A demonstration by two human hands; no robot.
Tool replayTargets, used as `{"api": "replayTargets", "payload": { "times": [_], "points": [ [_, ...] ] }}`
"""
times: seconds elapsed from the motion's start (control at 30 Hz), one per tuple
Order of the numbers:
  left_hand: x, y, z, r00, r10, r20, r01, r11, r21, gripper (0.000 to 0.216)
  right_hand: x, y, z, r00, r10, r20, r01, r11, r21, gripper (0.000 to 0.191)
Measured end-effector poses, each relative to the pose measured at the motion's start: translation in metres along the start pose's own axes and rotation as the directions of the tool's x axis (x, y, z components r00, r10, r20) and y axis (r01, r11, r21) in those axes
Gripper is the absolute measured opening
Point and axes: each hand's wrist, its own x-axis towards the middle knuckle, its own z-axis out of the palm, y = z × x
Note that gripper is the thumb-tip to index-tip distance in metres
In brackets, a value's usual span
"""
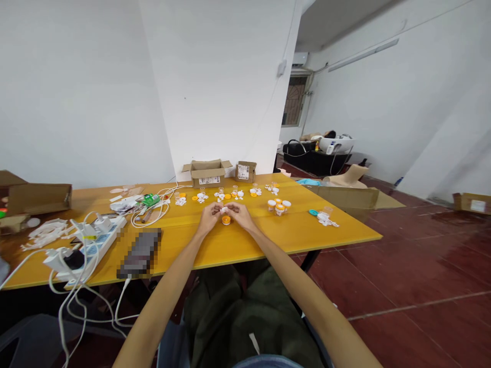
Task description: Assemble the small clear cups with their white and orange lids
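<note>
My left hand [209, 216] and my right hand [239, 214] meet over the middle of the table, fingers curled and fingertips close together. Small white pieces with reddish marks [223, 209] show between the fingertips; their exact kind is too small to make out. Right below, near my fingers, an orange lid [226, 220] rests on the tabletop. Behind my hands stand clear cups with loose white pieces [221, 196] and orange or white lids beside them. To the right is a cluster of several small jars [279, 206] with white and orange lids.
Farther right lie a teal lid [313, 212] and white pieces [327, 221]. An open cardboard box [207, 174] and a smaller carton [245, 171] stand against the wall. At left are a power strip [94, 249] with tangled cables, a phone [139, 253] and a green circuit board [151, 200].
</note>
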Motion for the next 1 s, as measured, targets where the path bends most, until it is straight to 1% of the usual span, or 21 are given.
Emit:
{"api": "replayTargets", "payload": {
  "times": [0.17,0.5,0.8,1.0],
  "points": [
    [0.001,-0.002,0.0,1.0,-0.013,0.005,0.013,1.0,-0.007,0.019,0.0,-0.002,-0.001,1.0,-0.006,0.026,0.006,1.0,0.01,0.019],
    [0.0,0.0,0.0,1.0,-0.022,0.007,0.022,1.0,-0.012,0.02,-0.001,-0.003,0.001,0.999,-0.032,0.025,0.032,0.999,-0.008,0.025],
    [0.0,0.002,-0.001,1.0,-0.027,0.0,0.027,0.999,0.026,0.017,-0.003,-0.009,0.003,0.999,-0.052,-0.015,0.051,0.998,-0.047,0.024],
    [0.0,0.002,0.0,1.0,-0.009,-0.004,0.009,0.999,0.031,0.014,-0.003,-0.011,0.004,0.999,-0.051,0.0,0.051,0.997,-0.054,0.021]
  ]
}}
